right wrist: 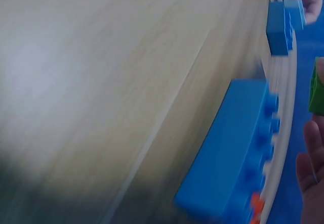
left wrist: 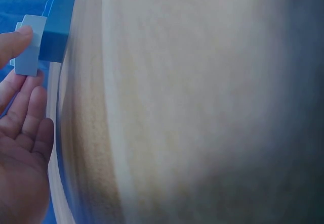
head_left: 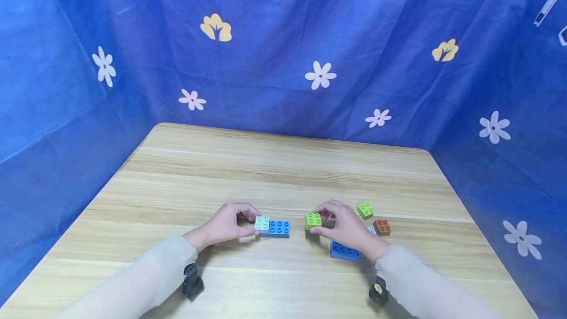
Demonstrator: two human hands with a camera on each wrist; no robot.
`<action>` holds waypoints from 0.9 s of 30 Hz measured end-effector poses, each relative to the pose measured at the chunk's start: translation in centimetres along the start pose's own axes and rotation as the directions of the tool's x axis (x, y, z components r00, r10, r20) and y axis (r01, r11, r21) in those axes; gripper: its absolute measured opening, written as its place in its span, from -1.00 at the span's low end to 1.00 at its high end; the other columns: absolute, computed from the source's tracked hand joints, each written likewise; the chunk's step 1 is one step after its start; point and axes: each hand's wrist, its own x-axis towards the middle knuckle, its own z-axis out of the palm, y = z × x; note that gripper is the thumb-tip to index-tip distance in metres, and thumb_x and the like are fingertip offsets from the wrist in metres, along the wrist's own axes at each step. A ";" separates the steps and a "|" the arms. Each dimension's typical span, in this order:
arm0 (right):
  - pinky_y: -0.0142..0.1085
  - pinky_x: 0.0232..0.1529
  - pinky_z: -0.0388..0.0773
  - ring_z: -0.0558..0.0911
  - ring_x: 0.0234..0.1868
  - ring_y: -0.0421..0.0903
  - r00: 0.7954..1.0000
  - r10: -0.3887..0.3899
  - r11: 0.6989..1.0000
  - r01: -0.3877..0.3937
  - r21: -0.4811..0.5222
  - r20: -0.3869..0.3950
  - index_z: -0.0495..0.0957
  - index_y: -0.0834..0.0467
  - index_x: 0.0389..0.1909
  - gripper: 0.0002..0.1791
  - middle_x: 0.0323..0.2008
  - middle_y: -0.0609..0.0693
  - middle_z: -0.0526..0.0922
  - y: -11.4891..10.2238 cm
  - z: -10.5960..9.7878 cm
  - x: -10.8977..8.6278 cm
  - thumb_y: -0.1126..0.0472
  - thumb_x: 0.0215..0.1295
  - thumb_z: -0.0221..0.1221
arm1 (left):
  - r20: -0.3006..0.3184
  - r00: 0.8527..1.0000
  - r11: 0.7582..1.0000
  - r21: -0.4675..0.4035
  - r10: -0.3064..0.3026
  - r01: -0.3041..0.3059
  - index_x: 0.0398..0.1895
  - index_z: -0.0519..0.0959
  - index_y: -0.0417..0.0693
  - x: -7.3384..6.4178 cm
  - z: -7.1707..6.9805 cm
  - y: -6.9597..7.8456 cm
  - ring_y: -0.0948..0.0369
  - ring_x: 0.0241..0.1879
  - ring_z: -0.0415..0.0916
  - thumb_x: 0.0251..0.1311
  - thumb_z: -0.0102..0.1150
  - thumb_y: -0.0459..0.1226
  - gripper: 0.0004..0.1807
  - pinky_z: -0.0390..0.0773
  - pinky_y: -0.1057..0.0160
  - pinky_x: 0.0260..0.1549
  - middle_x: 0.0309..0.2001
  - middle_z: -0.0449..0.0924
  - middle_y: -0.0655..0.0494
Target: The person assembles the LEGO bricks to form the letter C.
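My left hand [head_left: 227, 222] pinches a light blue two-by-two toy brick [head_left: 262, 223] between thumb and fingers. That brick sits on the left end of a longer blue brick [head_left: 279, 228], whose bare studs show to its right. In the left wrist view the thumb lies on the stud side of the light blue brick [left wrist: 31, 47] and the fingertips meet its lower edge. To the right, my right hand [head_left: 340, 224] holds a lime green two-by-two brick [head_left: 313, 219], studs up, with a shadow on the table below it.
Under and beside the right forearm lie a long blue brick [head_left: 345, 251] and a partly hidden light blue piece [head_left: 371, 230]. A reddish-brown brick [head_left: 382, 227] and a second lime green brick [head_left: 365, 210] lie beyond. Blue patterned cloth [head_left: 274, 63] surrounds the wooden table [head_left: 266, 161].
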 end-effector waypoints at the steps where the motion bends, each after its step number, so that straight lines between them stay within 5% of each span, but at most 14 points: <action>1: -0.32 -0.16 0.53 0.55 -0.24 -0.25 1.000 0.001 1.000 -0.001 0.003 0.008 0.58 0.01 -0.11 -0.54 -0.27 -0.32 0.53 -0.3 0.3 0.3 -0.09 -0.01 0.40 | -0.001 1.000 1.000 0.001 0.000 0.000 -0.23 0.63 -0.08 0.0 0.0 0.0 0.14 -0.28 0.54 -0.10 0.48 -0.23 -0.67 0.51 0.11 -0.14 -0.36 0.59 0.26; 15: -0.36 -0.18 0.52 0.52 -0.26 -0.27 0.997 0.015 1.000 -0.015 -0.008 0.081 0.58 0.06 -0.11 -0.57 -0.26 -0.24 0.53 -2.9 2.7 2.4 0.00 0.02 0.41 | 0.004 1.000 1.000 0.009 0.003 -0.003 -0.22 0.63 -0.09 0.0 -0.1 0.2 0.15 -0.28 0.53 -0.10 0.48 -0.21 -0.66 0.51 0.11 -0.14 -0.35 0.59 0.27; 27: -0.39 -0.27 0.50 0.49 -0.33 -0.27 0.996 0.016 1.000 -0.014 -0.020 0.088 0.58 0.09 -0.12 -0.54 -0.33 -0.24 0.50 -3.1 3.6 2.7 -0.02 -0.02 0.43 | 0.005 1.000 1.000 0.028 -0.002 0.001 -0.21 0.63 -0.09 0.0 0.0 0.1 0.16 -0.27 0.53 -0.09 0.48 -0.19 -0.65 0.51 0.10 -0.13 -0.35 0.59 0.28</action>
